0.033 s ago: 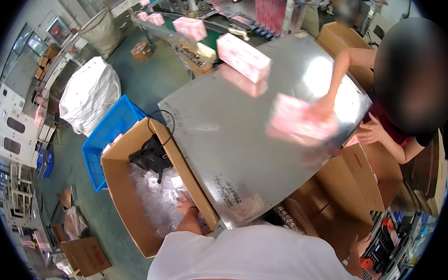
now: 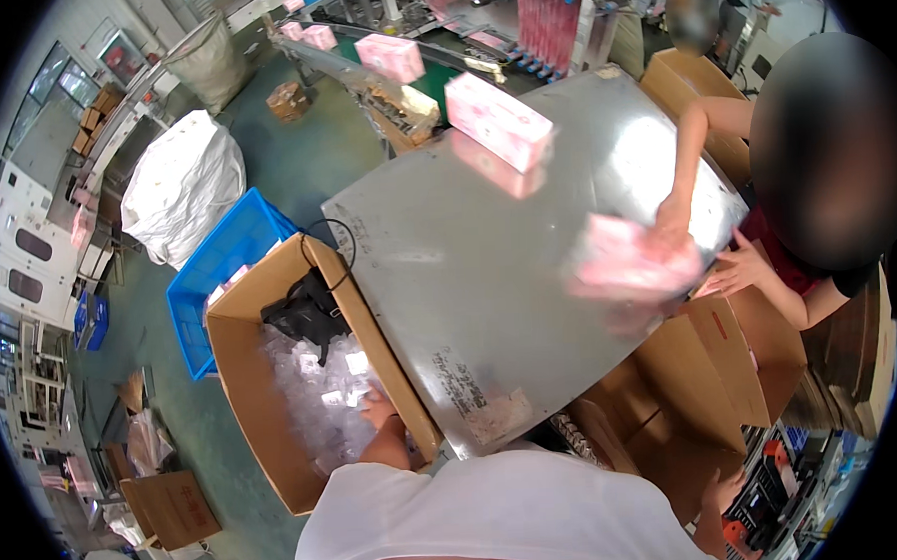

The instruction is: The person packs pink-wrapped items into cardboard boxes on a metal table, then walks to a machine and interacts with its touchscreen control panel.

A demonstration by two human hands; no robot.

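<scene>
My left hand (image 2: 377, 411) reaches down into a tall cardboard box (image 2: 243, 389), among a heap of clear plastic pieces (image 2: 319, 411). Its fingers are partly apart, and their tips are hard to make out against the shiny plastic. A black bag-like item (image 2: 310, 314) with a cable lies at the far end of that box. At the lower right, my right hand (image 2: 721, 490) is on the edge of an open brown carton (image 2: 675, 415), with its fingers bent at the carton's wall.
A metal table (image 2: 470, 309) fills the middle; a pink-and-white package (image 2: 500, 123) stands on it. Across it, a co-worker's hand (image 2: 672, 225) moves a blurred pink package (image 2: 618, 263). A blue crate (image 2: 195, 311) and white sack (image 2: 189, 181) stand left. A conveyor (image 2: 360, 84) carries more packages.
My left hand has shifted slightly to the right within the plastic pieces. The co-worker's pink package has slid right across the table. My right hand has stayed in place.
</scene>
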